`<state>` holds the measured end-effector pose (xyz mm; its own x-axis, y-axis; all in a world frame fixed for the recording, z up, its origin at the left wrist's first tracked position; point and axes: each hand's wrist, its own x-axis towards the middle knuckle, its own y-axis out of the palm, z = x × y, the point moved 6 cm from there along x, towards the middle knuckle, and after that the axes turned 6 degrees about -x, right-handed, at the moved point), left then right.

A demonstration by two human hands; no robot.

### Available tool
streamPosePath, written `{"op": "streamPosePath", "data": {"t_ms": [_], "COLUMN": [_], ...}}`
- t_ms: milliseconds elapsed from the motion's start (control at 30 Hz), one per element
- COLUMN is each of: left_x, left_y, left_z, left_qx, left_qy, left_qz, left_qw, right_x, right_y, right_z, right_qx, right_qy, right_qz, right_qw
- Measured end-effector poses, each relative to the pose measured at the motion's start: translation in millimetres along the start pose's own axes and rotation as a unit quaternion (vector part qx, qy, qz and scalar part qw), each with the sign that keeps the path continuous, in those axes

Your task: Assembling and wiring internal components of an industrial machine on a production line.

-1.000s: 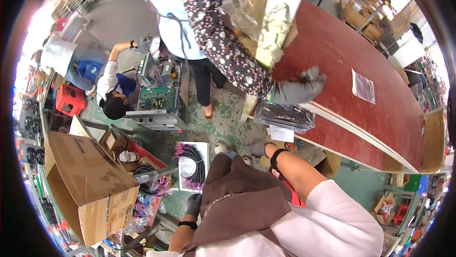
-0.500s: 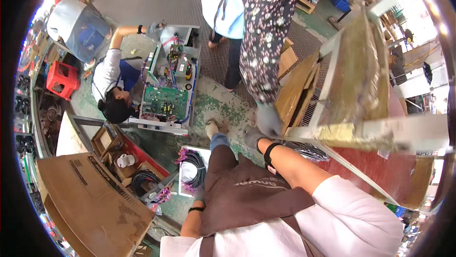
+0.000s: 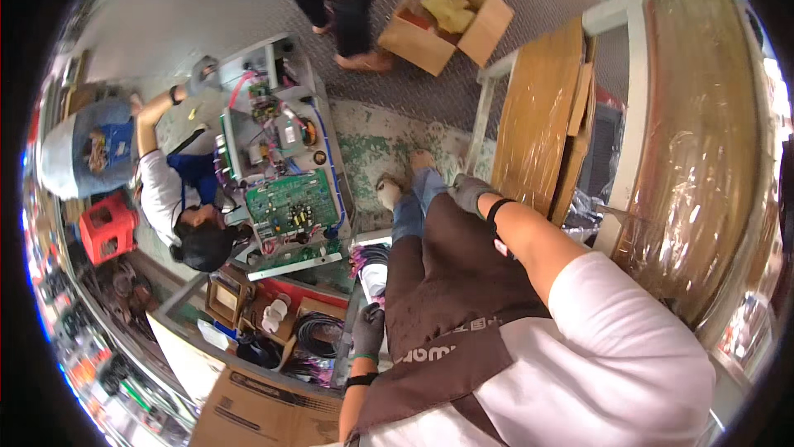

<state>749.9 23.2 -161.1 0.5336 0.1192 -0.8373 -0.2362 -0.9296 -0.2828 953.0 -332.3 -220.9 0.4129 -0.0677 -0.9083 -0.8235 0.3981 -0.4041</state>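
Observation:
My left hand (image 3: 369, 333), in a grey glove, is closed at the near edge of a white tray (image 3: 370, 302). A coiled bundle of dark cables (image 3: 361, 261) with pink ends lies on the tray, partly covered by my apron. My right hand (image 3: 469, 192), also gloved in grey, hangs out in front of me, left of some leaning cardboard sheets (image 3: 538, 116). Nothing shows in that hand, and its fingers are too small and turned to read.
On the left, a person (image 3: 198, 224) crouches beside an open metal chassis with a green circuit board (image 3: 294, 207). A bin of cables and boxes (image 3: 285, 319) stands near my left arm. Ahead are an open carton (image 3: 447, 17) and another person's legs (image 3: 347, 25). Film-wrapped boards (image 3: 695, 133) stand right.
My view has shifted; the chassis and bin sit closer to my left arm. The person ahead has walked away up and left, uncovering the open carton. The tray stays at my left hand.

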Motion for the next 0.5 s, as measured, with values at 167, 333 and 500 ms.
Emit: {"op": "streamPosePath", "data": {"t_ms": [167, 333, 500], "left_x": [-6.6, 6.5, 11.7], "left_y": [14.1, 25.7, 42.3], "left_z": [-51.9, -56.1, -85.0], "left_qx": [-0.068, -0.014, 0.155], "left_qy": [-0.010, -0.020, -0.045], "left_qz": [0.006, 0.046, 0.102], "left_qw": [0.998, 0.999, 0.982], "right_x": [15.4, 47.1, 34.4], "right_y": [4.7, 46.4, 66.8], "right_z": [-34.6, -55.9, -36.1], "right_qx": [0.040, 0.156, 0.164], "right_qy": [0.082, 0.119, 0.075], "right_qz": [0.027, 0.043, 0.024], "right_qw": [0.996, 0.980, 0.983]}}
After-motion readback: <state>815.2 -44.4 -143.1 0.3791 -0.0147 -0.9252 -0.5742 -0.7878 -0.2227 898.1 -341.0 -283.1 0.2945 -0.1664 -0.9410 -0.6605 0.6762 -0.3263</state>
